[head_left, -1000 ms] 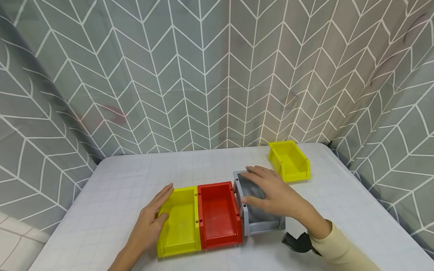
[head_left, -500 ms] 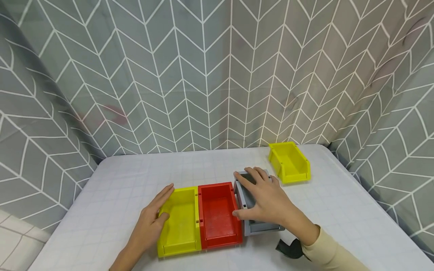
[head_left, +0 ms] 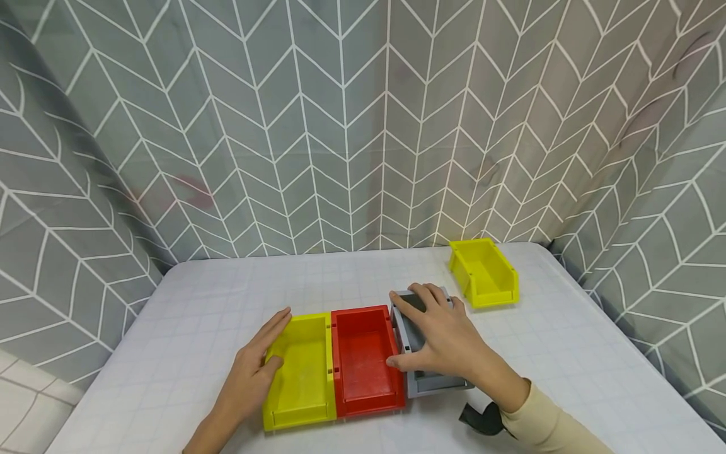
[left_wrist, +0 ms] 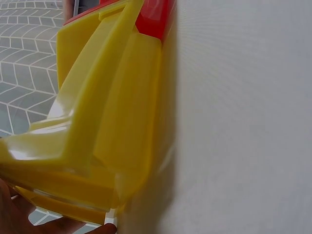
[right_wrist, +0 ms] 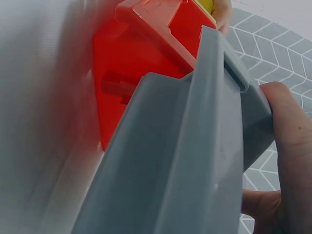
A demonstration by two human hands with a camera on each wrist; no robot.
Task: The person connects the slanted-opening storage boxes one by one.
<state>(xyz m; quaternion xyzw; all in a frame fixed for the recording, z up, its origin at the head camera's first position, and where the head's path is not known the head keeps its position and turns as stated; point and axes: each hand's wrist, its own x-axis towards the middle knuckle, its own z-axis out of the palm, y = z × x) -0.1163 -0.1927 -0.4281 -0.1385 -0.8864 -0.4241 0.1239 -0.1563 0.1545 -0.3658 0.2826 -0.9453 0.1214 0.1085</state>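
A yellow bin [head_left: 303, 366], a red bin [head_left: 367, 359] and a grey bin [head_left: 415, 340] form a side-by-side row on the table. My left hand [head_left: 248, 369] holds the yellow bin at its left wall, the thumb at the rim and the fingers along the outer side. Over the top of the grey bin spreads my right hand [head_left: 445, 337], gripping it with the thumb at the left rim and fingers towards the back and far side. In the right wrist view the grey bin [right_wrist: 195, 161] stands tilted against the red bin [right_wrist: 141, 53]. My right hand hides much of its inside.
A second yellow bin [head_left: 484, 274] stands at the back right of the white-covered table [head_left: 187, 328]. A black strap [head_left: 482, 419] hangs by the right sleeve [head_left: 547, 422]. A patterned grey curtain [head_left: 363, 126] closes off the back and both sides.
My right hand has moved left across the grey bin, and its thumb has come to the bin's left rim. The grey bin has shifted slightly. My left hand has stayed put.
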